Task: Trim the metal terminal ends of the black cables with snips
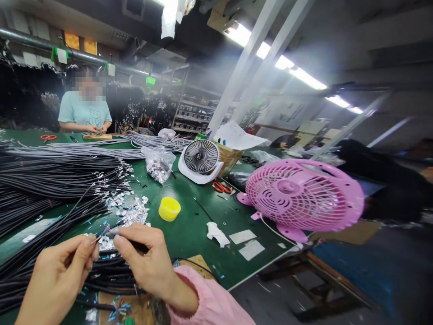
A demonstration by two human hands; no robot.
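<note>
In the head view, my left hand [64,271] is closed in a pinch on thin coloured wires [105,229] at a cable's end. Close beside it, my right hand [149,257] pinches the same cable end between thumb and forefinger; a dark length shows under its palm, and I cannot make out whether it is cable or a tool. Black cables [43,180] lie in thick bundles at the left and under both hands. Foil scraps [130,210] and blue bits of insulation are scattered just beyond my fingers. Below my right hand, a wooden block [135,307] lies partly hidden.
A yellow round tub [169,209], a bag of small parts [158,164], a white fan [201,158] and red-handled scissors [222,187] stand on the green table [189,243]. A pink fan [301,196] occupies the right edge. Across the table, a co-worker [84,108] handles small pieces.
</note>
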